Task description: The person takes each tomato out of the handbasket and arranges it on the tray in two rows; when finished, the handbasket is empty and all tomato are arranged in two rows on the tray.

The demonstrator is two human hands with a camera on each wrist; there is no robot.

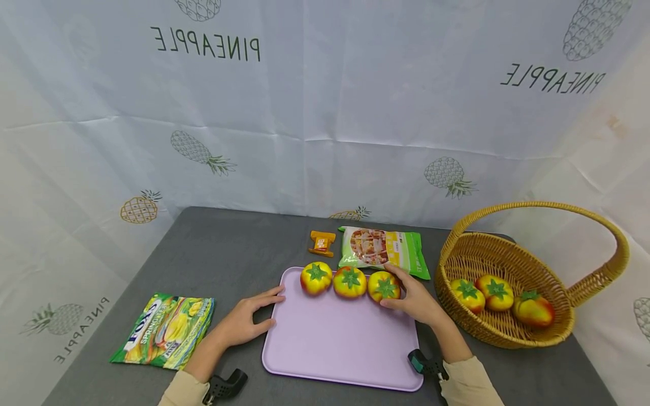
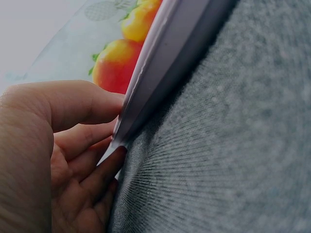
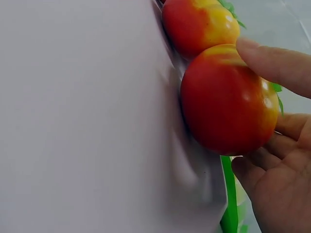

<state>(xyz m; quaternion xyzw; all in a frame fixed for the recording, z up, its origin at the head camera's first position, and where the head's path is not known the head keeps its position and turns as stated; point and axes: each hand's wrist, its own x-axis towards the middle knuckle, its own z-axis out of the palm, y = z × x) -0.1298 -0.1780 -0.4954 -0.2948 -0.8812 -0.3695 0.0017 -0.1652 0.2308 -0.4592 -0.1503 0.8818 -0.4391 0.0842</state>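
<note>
Three red-and-yellow toy persimmons with green leaf tops sit in a row along the far edge of a lilac tray (image 1: 342,344). My right hand (image 1: 417,299) holds the rightmost persimmon (image 1: 383,286), thumb on its near side and fingers around its far side. Beside it are the middle persimmon (image 1: 350,282) and the left persimmon (image 1: 316,278). In the right wrist view, the held persimmon (image 3: 228,102) shows its red underside. My left hand (image 1: 244,320) touches the tray's left edge with spread fingers; the left wrist view has the thumb (image 2: 82,104) at the rim.
A wicker basket (image 1: 508,332) with a tall handle stands at the right, holding three more persimmons. Behind the tray lie a green food packet (image 1: 383,249) and a small orange packet (image 1: 322,243). A green-and-yellow Fox's bag (image 1: 167,331) lies on the dark table's left side.
</note>
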